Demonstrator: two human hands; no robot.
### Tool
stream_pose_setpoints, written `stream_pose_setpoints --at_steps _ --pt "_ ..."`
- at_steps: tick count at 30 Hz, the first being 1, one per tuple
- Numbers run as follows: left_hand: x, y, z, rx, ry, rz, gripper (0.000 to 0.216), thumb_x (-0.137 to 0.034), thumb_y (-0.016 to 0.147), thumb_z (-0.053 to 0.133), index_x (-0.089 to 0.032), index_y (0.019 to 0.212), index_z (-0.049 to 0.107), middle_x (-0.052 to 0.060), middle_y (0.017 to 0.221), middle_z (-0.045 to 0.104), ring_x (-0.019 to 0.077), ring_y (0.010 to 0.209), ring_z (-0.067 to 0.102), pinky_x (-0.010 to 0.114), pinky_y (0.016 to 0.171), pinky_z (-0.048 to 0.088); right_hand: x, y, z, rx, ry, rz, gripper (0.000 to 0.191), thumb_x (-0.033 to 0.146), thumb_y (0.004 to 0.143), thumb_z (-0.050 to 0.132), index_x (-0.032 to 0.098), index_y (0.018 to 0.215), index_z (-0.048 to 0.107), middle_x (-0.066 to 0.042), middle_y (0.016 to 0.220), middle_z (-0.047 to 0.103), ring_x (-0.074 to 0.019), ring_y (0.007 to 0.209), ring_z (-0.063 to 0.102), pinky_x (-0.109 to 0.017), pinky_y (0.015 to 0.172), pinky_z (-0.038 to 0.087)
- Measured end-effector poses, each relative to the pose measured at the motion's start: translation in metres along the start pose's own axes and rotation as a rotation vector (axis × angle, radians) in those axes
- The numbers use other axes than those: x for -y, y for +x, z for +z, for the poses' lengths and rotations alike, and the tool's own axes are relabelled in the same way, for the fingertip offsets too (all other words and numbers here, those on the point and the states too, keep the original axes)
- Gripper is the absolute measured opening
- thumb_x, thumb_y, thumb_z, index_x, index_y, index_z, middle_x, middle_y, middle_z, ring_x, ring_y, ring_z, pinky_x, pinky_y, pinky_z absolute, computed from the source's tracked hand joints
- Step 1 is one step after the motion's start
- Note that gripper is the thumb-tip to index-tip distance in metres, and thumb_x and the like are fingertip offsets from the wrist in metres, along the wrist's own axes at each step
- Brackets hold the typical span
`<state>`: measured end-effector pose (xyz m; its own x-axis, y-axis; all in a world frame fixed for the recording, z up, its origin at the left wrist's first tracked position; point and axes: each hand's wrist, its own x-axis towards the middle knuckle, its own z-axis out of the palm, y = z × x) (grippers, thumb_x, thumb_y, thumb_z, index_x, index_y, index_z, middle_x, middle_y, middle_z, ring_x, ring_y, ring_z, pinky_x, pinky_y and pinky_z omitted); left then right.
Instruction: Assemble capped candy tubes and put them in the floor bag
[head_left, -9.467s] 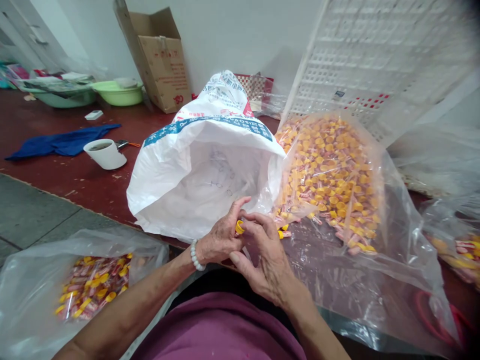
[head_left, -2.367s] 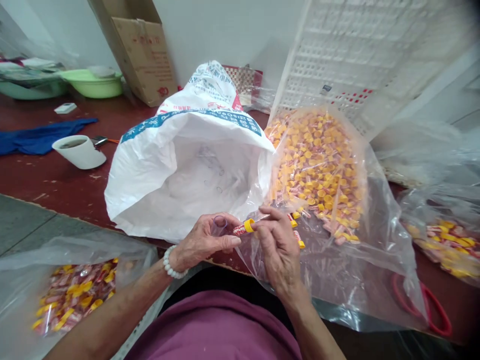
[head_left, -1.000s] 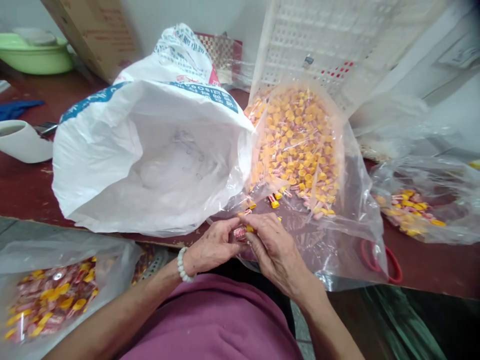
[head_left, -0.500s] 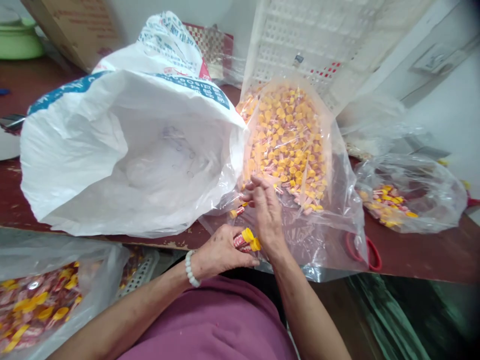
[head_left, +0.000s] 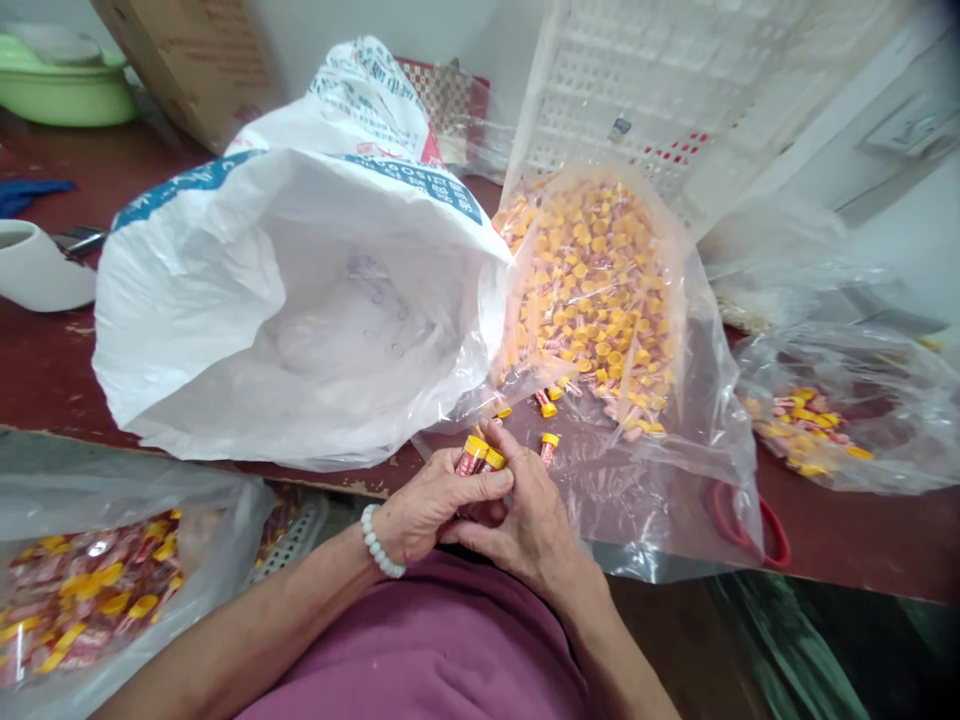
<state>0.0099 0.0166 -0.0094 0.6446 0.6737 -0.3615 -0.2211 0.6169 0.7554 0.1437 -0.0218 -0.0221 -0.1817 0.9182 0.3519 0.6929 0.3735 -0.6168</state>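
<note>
My left hand (head_left: 420,508), with a pale bead bracelet at the wrist, is closed around small red-and-white tubes (head_left: 471,456) with yellow caps. Against it, my right hand (head_left: 536,515) curls its fingers about the same tubes; its palm side is partly hidden. Just beyond the hands, a loose capped tube (head_left: 549,448) lies on clear plastic, with another tube (head_left: 545,403) farther back. A clear plastic bag (head_left: 709,400) holding a heap of such tubes (head_left: 600,290) spreads in front. To its left gapes a big white sack (head_left: 180,290), its mouth towards me.
A smaller clear bag (head_left: 907,420) of tubes and red scissors handles (head_left: 776,535) are at right. Behind leans a white plastic crate (head_left: 675,90). Below the table's (head_left: 45,390) left edge stands a lined container of tubes (head_left: 97,590). A green basin (head_left: 75,95) is at far left.
My right hand has come down and left from the heap to meet my left hand at the tubes. A loose tube now shows beyond the right hand. The view has shifted slightly left.
</note>
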Motion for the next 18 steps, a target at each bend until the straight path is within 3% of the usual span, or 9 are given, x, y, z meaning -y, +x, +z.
stream_pose_setpoints --at_steps 3,10,15,18 --pt "0.002 -0.002 0.003 -0.005 -0.031 0.011 0.031 -0.038 0.072 0.073 -0.01 0.069 0.058 0.001 0.06 0.055 0.0087 0.056 0.05 0.02 0.054 0.037 -0.001 0.001 -0.002 0.015 0.01 -0.017 0.106 0.039 0.053 0.084 0.018 0.141 0.028 -0.015 0.132 0.052 -0.0283 0.116 0.054 -0.043 0.095 0.047" --pt "0.0 -0.003 0.001 0.067 -0.097 0.011 0.028 -0.032 0.07 0.075 -0.01 0.066 0.059 0.001 0.057 0.056 0.0085 0.054 0.051 0.021 0.056 0.037 0.015 0.001 0.007 -0.218 0.027 0.005 0.07 0.03 0.063 0.071 0.019 0.127 0.045 -0.011 0.115 0.063 -0.0237 0.102 0.062 -0.038 0.089 0.052" --pt "-0.001 -0.004 -0.009 0.046 -0.148 -0.031 0.028 -0.034 0.071 0.075 -0.011 0.068 0.06 0.0 0.058 0.056 0.0076 0.052 0.05 0.02 0.054 0.036 0.022 0.008 0.01 -0.139 0.017 -0.043 0.079 0.024 0.066 0.067 0.015 0.136 0.033 -0.015 0.133 0.05 -0.0257 0.123 0.049 -0.042 0.102 0.043" --pt "0.001 -0.006 -0.009 0.052 -0.186 -0.028 0.026 -0.032 0.072 0.075 -0.01 0.07 0.059 0.0 0.061 0.056 0.0074 0.055 0.05 0.021 0.057 0.036 0.023 0.013 0.005 -0.109 0.015 -0.109 0.072 0.025 0.064 0.068 0.016 0.13 0.04 -0.014 0.125 0.056 -0.026 0.118 0.051 -0.044 0.099 0.043"
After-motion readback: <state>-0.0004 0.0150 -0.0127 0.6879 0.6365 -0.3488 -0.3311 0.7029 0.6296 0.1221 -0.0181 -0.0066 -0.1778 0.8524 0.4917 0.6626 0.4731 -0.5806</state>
